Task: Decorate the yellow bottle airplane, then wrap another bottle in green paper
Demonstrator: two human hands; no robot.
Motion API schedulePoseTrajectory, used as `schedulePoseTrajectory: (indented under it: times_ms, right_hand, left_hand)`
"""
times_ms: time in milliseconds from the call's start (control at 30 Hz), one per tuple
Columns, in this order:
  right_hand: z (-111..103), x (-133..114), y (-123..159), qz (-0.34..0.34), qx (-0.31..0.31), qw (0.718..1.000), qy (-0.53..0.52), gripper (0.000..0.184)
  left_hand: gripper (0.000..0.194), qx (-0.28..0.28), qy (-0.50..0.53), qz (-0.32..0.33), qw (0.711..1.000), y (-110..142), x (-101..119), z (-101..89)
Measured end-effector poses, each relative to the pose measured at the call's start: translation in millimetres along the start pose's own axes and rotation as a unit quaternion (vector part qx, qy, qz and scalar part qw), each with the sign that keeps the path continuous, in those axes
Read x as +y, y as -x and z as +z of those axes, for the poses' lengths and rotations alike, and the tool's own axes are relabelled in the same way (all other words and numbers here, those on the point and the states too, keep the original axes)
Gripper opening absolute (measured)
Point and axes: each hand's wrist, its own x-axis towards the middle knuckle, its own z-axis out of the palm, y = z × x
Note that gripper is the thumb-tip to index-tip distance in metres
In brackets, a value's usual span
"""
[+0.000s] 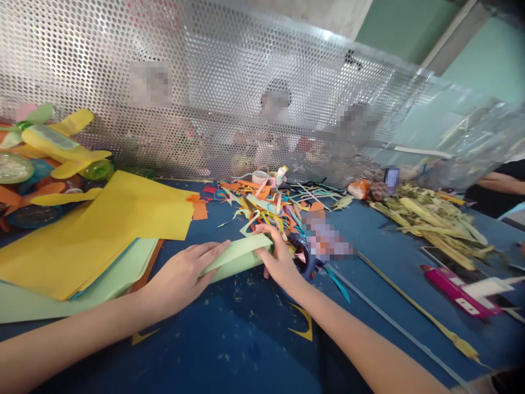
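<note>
A light green sheet of paper (240,257), curled into a roll, is held just above the blue table between my two hands. Around its left end my left hand (186,276) is closed, thumb below and fingers on top. My right hand (276,254) grips the other end with bent fingers. Whether anything lies inside the roll is hidden. A dark blue glue gun (307,261) appears to lie just beyond my right hand, partly blurred out. Colourful paper scraps (262,200) are heaped behind the roll.
Yellow sheets (110,213) over light green sheets (118,279) lie at left, beside paper-decorated bottles (53,139). Dried husks (435,219), a magenta box (459,293) and a long stick (402,295) occupy the right. A perforated metal panel (229,82) stands behind the blue table (229,350).
</note>
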Motion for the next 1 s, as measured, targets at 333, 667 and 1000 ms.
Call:
schedulePoseTrajectory:
  times_ms: [333, 667, 1000]
  right_hand:
    - [5, 0, 2, 0.005, 0.046, 0.998, -0.043, 0.027]
    - [7, 7, 2, 0.036, 0.049, 0.997, -0.044, 0.019]
    - [-2, 6, -4, 0.103, -0.076, 0.989, -0.076, 0.030]
  left_hand:
    - [0.045, 0.057, -0.041, 0.048, 0.996, 6, 7, 7.2]
    - [0.045, 0.100, -0.092, 0.145, 0.980, 7, 10, 9.9]
    - [0.064, -0.067, 0.108, 0.037, 0.991, -3, -7, -12.1]
